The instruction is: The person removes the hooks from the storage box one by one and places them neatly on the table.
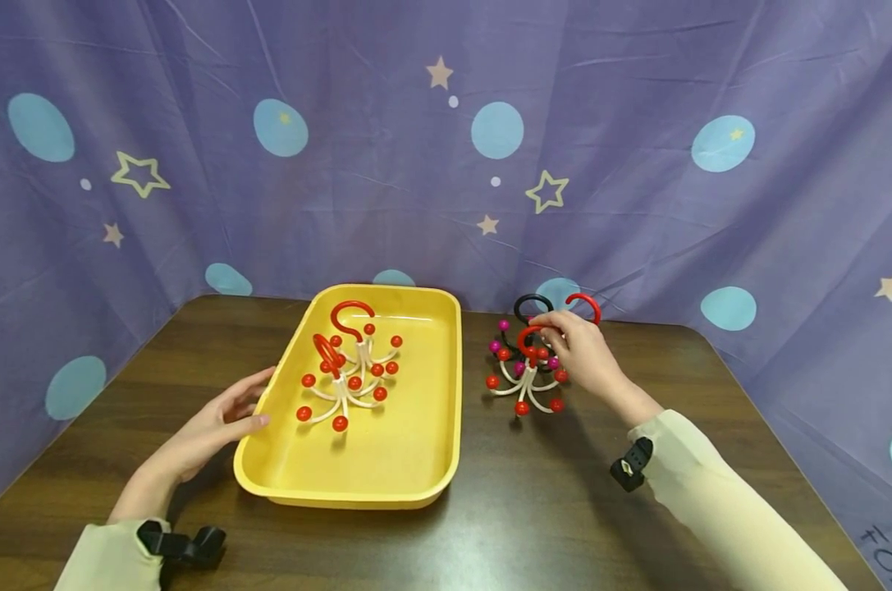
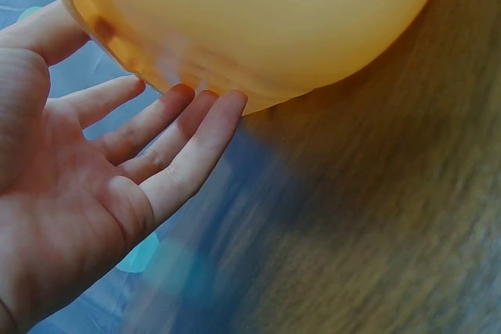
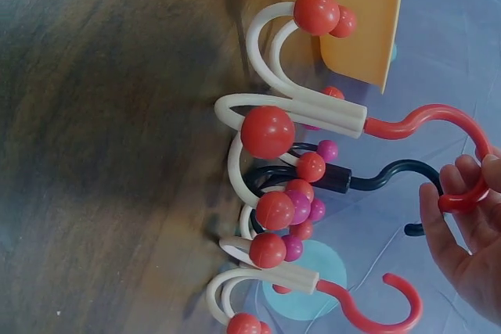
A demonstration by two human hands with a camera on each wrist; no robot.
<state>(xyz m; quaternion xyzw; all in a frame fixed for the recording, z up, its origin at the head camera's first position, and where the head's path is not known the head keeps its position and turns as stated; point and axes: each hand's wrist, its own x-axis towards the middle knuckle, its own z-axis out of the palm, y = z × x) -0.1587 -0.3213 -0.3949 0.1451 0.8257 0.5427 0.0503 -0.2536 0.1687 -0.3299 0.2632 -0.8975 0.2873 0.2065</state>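
My right hand (image 1: 584,351) pinches the red hook end of a white-armed ball-tipped hanger (image 1: 528,379), with thumb and fingers at the hook's tip in the right wrist view. That hanger is upright at or near the tabletop; whether it touches is unclear. A black hanger with magenta balls (image 3: 337,177) and another white one with a red hook (image 3: 293,275) stand close by. My left hand (image 1: 212,423) holds the left side of a yellow tray (image 1: 416,443), thumb at the rim, fingers against the outer wall. Two red-hooked white hangers (image 1: 342,390) stand inside the tray.
The brown wooden table (image 1: 534,509) carries everything. A purple curtain (image 1: 601,98) with stars and blue spots hangs directly behind it and along both sides. Between the tray's right wall and the hanger cluster lies a narrow strip of tabletop.
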